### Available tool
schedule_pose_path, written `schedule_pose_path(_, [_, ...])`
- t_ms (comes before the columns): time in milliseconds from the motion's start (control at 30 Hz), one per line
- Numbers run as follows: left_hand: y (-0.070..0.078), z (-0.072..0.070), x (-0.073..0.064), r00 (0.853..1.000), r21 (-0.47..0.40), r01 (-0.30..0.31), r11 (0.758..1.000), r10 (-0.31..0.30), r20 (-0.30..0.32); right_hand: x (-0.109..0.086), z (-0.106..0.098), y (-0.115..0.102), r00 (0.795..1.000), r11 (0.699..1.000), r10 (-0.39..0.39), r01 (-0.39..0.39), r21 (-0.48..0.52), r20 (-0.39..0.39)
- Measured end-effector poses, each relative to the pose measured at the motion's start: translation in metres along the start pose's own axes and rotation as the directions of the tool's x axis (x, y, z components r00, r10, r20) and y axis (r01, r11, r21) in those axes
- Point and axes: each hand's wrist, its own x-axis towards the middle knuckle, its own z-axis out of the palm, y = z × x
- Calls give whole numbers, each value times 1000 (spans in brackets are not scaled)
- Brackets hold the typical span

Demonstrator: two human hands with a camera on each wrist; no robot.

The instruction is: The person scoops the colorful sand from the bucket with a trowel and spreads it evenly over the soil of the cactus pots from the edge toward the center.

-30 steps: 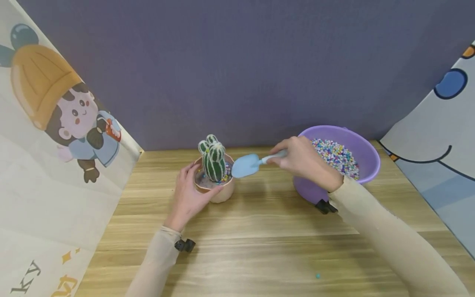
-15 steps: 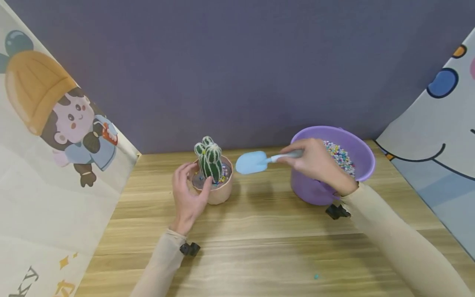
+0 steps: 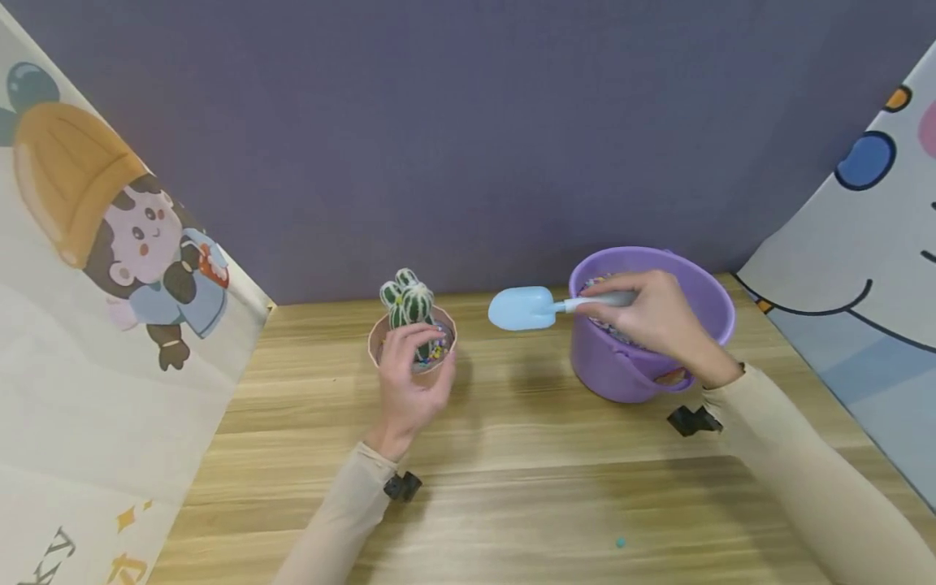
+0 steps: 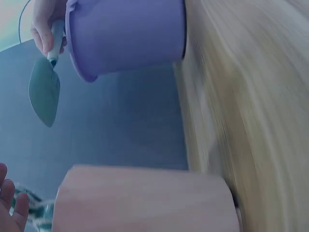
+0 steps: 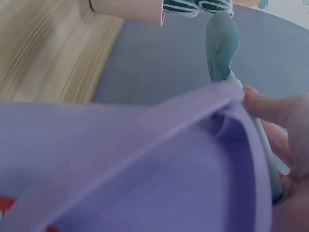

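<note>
My right hand (image 3: 653,315) grips the grey handle of a light blue trowel (image 3: 522,309), its blade pointing left, over the rim of a purple bucket (image 3: 617,375). Small multicoloured beads (image 3: 595,284) show inside the bucket, partly covered by that hand. A green cactus with white stripes (image 3: 417,302) stands in a pale pink pot (image 3: 376,336), with some coloured beads around its base. In front of the cactus hovers my left hand (image 3: 413,382), its fingers loosely bent with nothing between them, hiding part of the pot. The left wrist view shows the pot wall (image 4: 145,200) close up.
One teal bead (image 3: 620,542) lies on the wooden table (image 3: 504,504) near the front. A dark panel (image 3: 468,146) rises behind the table. Printed cartoon sheets (image 3: 88,268) flank both sides.
The right hand has drawn the trowel from the pot's rim rightward to above the bucket. My left hand has let go of the pot and moved right, in front of the cactus.
</note>
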Motion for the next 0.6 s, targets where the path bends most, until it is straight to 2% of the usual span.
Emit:
schedule_pose_path(100, [1,11,2,999,-21,-39,999,39,13,-3,-7,3,1000,1000,13,-13,-4,-1])
schedule_pose_path(233, [5,21,5,999,-30,-32,999,34,41,-6,-13,9,999,999,40,-40,-1,-33])
schedule_pose_path(433, [10,39,9,994,-43,46,998,-41,101,-10,-24,23,991,997,73,-76,-20,-115])
schedule_pose_path(600, [13,54,8,975,-55,141,988,-129,181,-19,-40,38,975,986,159,-165,-24,-154])
